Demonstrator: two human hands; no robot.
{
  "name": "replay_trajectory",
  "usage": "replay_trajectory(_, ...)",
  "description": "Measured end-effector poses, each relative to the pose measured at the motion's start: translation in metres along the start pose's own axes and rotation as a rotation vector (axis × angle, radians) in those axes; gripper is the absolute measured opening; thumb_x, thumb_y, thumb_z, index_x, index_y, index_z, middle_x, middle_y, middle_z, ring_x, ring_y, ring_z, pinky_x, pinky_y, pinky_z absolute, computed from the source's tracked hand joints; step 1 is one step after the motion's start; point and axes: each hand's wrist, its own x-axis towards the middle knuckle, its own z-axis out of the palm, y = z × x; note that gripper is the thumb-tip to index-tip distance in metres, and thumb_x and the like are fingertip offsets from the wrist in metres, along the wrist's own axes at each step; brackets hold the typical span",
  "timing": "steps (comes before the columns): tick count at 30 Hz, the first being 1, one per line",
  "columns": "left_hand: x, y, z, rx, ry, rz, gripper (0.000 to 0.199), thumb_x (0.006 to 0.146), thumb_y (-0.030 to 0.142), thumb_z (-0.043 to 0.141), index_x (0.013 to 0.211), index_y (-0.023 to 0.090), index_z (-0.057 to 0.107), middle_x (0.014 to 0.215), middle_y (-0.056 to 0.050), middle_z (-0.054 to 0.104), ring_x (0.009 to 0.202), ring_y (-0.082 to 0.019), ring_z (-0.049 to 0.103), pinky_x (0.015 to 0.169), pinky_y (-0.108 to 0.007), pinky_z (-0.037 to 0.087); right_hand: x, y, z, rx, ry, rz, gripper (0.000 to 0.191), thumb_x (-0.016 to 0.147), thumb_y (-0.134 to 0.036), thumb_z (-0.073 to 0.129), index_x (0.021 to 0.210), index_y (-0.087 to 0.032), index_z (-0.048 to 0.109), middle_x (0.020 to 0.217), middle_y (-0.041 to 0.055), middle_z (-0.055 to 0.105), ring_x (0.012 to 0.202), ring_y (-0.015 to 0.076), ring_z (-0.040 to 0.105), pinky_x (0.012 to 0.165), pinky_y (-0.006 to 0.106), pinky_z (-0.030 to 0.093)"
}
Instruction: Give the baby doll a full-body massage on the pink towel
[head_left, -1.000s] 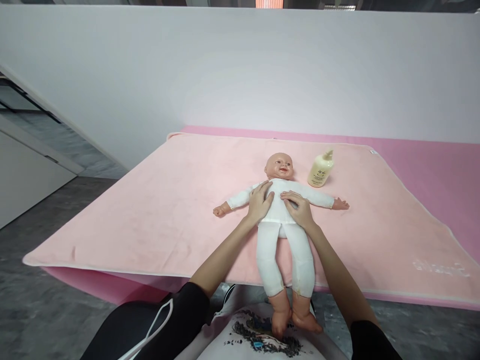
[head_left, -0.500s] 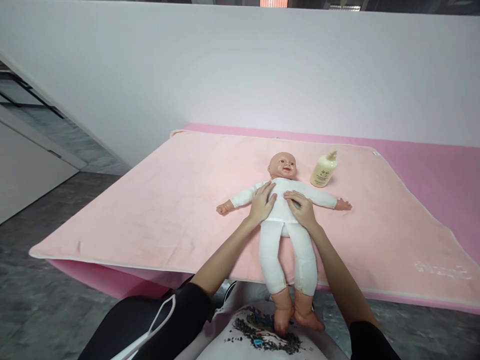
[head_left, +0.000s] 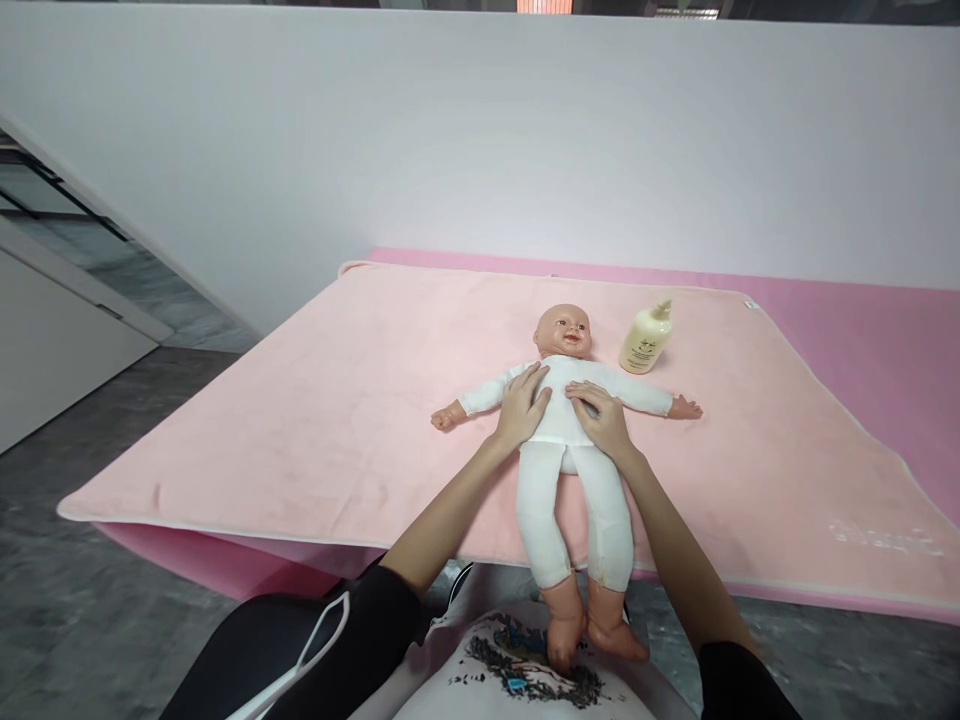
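Observation:
A baby doll (head_left: 559, 425) in white cloth lies face up, its arms spread and its bare feet hanging past the near edge of the pink blanket (head_left: 300, 400). My left hand (head_left: 523, 408) rests open and flat on the left side of its chest, thumb apart from the fingers. On the other side of the torso lies my right hand (head_left: 602, 415), open, its fingers slightly bent on the white cloth. Beyond the doll's right-hand arm in view stands a pale yellow pump bottle (head_left: 646, 338), touched by neither hand.
Under the blanket is a darker pink surface (head_left: 847, 340), which shows along the back and right. A white wall (head_left: 480, 140) rises behind it. Grey floor (head_left: 45, 560) shows at the left, and my lap is at the near edge.

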Motion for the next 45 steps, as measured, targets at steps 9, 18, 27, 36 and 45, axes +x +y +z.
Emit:
replay_trajectory(9,0.063,0.014,0.01,-0.219,0.261,-0.085,0.039,0.088,0.034,0.039,0.124,0.019,0.048,0.133,-0.007,0.048,0.126,-0.017,0.041,0.107,-0.032,0.031,0.056,0.025,0.011,0.314,0.518,0.534,0.034,0.079,-0.032,0.048,0.102,-0.012,0.061,0.11,0.0105,0.062,0.106,0.0176,0.057,0.095,0.032,0.042)
replay_trajectory(18,0.124,0.032,0.033,-0.199,0.337,-0.306,0.039,0.077,0.032,0.058,0.114,0.02,0.059,0.121,-0.01,0.053,0.113,-0.022,0.051,0.101,-0.035,0.036,0.112,0.061,0.032,0.376,0.411,0.741,0.051,0.071,-0.041,0.062,0.116,-0.018,0.056,0.121,0.0084,0.056,0.113,0.0198,0.053,0.099,0.037,0.039)
replay_trajectory(27,0.127,0.019,0.033,-0.32,0.389,-0.392,0.031,0.078,0.031,0.056,0.107,0.024,0.065,0.109,-0.006,0.057,0.107,-0.018,0.055,0.097,-0.031,0.039,0.113,0.065,0.036,0.266,0.46,0.743,0.047,0.071,-0.041,0.062,0.11,-0.015,0.064,0.114,0.0074,0.061,0.107,0.0198,0.058,0.098,0.036,0.041)
replay_trajectory(36,0.12,0.019,0.038,-0.328,0.451,-0.377,0.036,0.084,0.017,0.036,0.106,0.025,0.064,0.111,-0.004,0.056,0.108,-0.014,0.053,0.101,-0.03,0.035,0.11,0.074,0.041,0.323,0.514,0.675,0.035,0.078,-0.026,0.049,0.107,-0.014,0.065,0.117,0.0052,0.06,0.112,0.0172,0.055,0.101,0.035,0.04)
replay_trajectory(45,0.114,0.022,0.041,-0.257,0.404,-0.195,0.034,0.08,0.03,0.053,0.112,0.02,0.058,0.123,-0.006,0.057,0.125,-0.019,0.043,0.106,-0.033,0.032,0.105,0.054,0.04,0.383,0.526,0.665,0.049,0.073,-0.032,0.059,0.116,-0.008,0.059,0.121,0.0111,0.057,0.112,0.0198,0.055,0.099,0.034,0.042)
